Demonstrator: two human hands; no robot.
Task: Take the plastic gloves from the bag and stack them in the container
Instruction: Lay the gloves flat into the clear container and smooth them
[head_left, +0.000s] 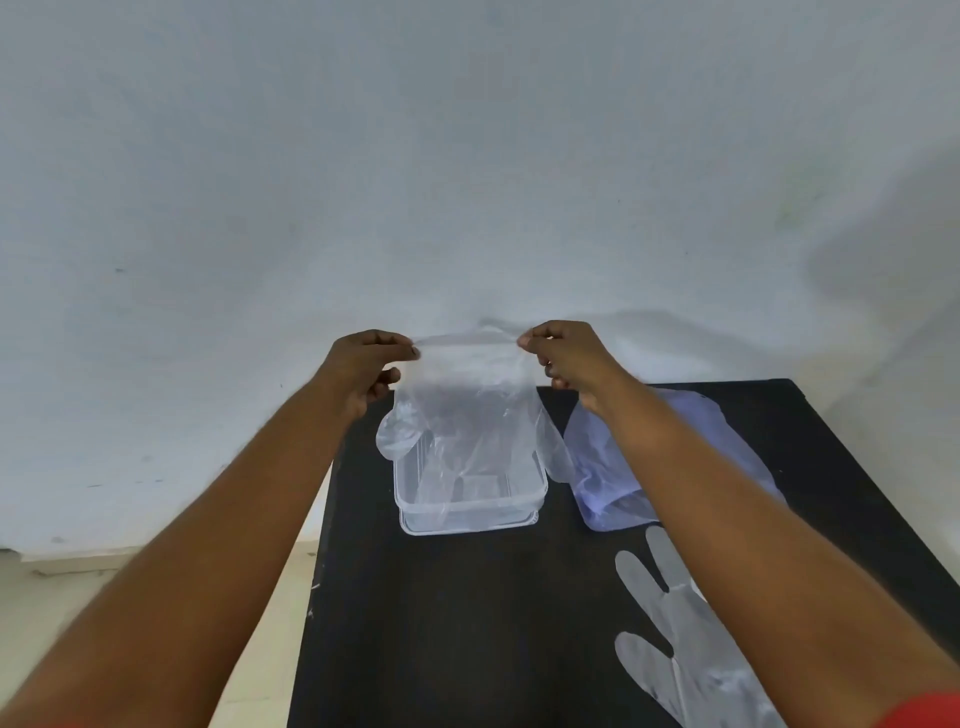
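A clear plastic glove (467, 410) hangs by its cuff between my two hands, fingers pointing down into the clear rectangular container (470, 512) on the black table. My left hand (366, 369) pinches the cuff's left corner and my right hand (566, 358) pinches its right corner. The glove's thumb bulges over the container's left rim. A bluish translucent bag (613, 483) lies to the right of the container, partly hidden by my right forearm. Another clear glove (675, 634) lies flat on the table near the front right.
The black table (441, 623) stands against a white wall (467, 156). Its left edge runs just left of the container, with pale floor (156, 597) beyond. The table's dark surface shows between the container and the front edge.
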